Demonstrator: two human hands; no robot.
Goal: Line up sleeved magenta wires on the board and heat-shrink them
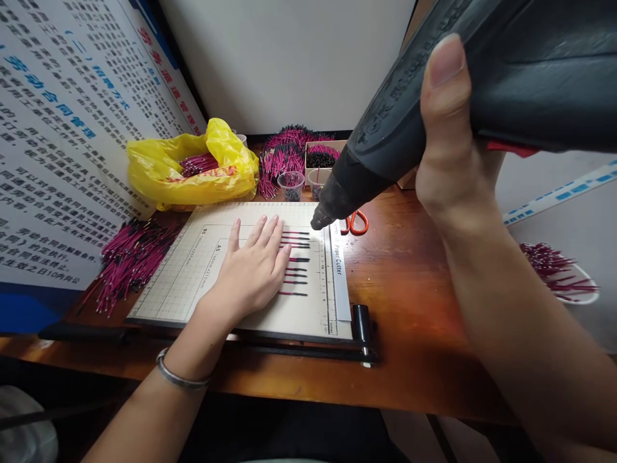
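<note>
The wooden table (409, 308) carries a paper cutter (193, 283) and piled wires (132, 263).

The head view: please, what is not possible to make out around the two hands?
All in the head view:
Pink-and-black wires: several left ends, hidden by the left hand.
Black tool: its rear, cut off by the top and right edges.
Right hand: most fingers, hidden behind the tool.
Cutter board: its smallest printing, too small to read.

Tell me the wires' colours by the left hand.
The wires are magenta and black; head view.
</note>
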